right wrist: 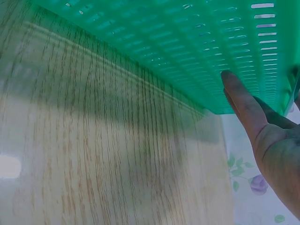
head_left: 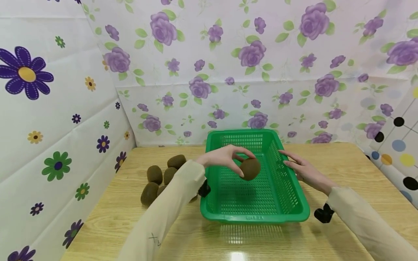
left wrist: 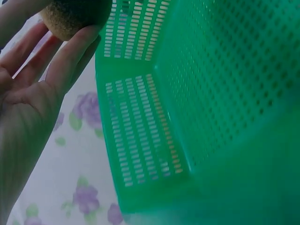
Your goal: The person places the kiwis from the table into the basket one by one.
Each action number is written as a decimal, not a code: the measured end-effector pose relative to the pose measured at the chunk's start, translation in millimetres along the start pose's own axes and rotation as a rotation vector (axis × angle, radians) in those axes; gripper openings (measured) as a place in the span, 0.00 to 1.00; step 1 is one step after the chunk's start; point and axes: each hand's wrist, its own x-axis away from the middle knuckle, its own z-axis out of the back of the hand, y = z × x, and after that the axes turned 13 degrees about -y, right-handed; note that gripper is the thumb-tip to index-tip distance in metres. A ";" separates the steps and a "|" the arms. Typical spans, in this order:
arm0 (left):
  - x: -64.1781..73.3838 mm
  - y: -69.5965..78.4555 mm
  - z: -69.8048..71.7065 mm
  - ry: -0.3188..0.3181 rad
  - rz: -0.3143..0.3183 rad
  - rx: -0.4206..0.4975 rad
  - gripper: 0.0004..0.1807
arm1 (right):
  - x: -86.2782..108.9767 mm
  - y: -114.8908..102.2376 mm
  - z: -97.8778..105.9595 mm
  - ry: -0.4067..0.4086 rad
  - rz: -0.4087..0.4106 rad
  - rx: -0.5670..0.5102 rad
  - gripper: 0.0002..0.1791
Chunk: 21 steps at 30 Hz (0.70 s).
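My left hand (head_left: 227, 158) pinches a brown kiwi (head_left: 250, 169) between thumb and fingers, over the inside of a green plastic basket (head_left: 254, 218). In the left wrist view the kiwi (left wrist: 75, 18) sits at the fingertips, near the basket's perforated wall (left wrist: 140, 136). My right hand (head_left: 305, 170) is at the basket's right side, its fingers fairly straight at the rim. The right wrist view shows those fingers (right wrist: 246, 101) against the outer wall. No fruit shows on the visible basket floor.
Several more kiwis (head_left: 155, 174) lie in a group on the wooden table (head_left: 114, 224) left of the basket, partly hidden by my left forearm. A flower-printed cloth (head_left: 199, 87) hangs behind the table, and another patterned cloth stands along the left side.
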 end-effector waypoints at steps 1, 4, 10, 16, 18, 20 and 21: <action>-3.4 -0.1 -1.0 -0.013 -0.003 0.001 0.33 | 0.1 -0.3 0.0 0.000 -0.002 0.004 0.31; -11.9 -1.0 -4.1 -0.044 -0.003 0.011 0.33 | 0.9 -1.1 0.0 -0.004 -0.007 0.020 0.31; -25.1 -7.3 -10.6 -0.065 0.042 0.059 0.33 | 1.5 -1.8 0.0 -0.003 -0.010 0.030 0.31; -38.5 -17.2 -19.1 -0.112 0.084 0.072 0.34 | 0.9 -1.4 -1.0 0.010 -0.026 0.031 0.31; -42.2 -20.5 -22.3 -0.122 0.104 0.071 0.34 | 0.5 -1.1 -1.2 0.009 -0.024 0.026 0.31; -46.2 -22.8 -24.9 -0.136 0.113 0.070 0.34 | 0.3 -0.2 -1.2 0.008 -0.017 0.024 0.31; -48.0 -23.7 -26.1 -0.142 0.115 0.069 0.34 | 0.3 -0.5 -1.2 0.010 -0.018 0.031 0.31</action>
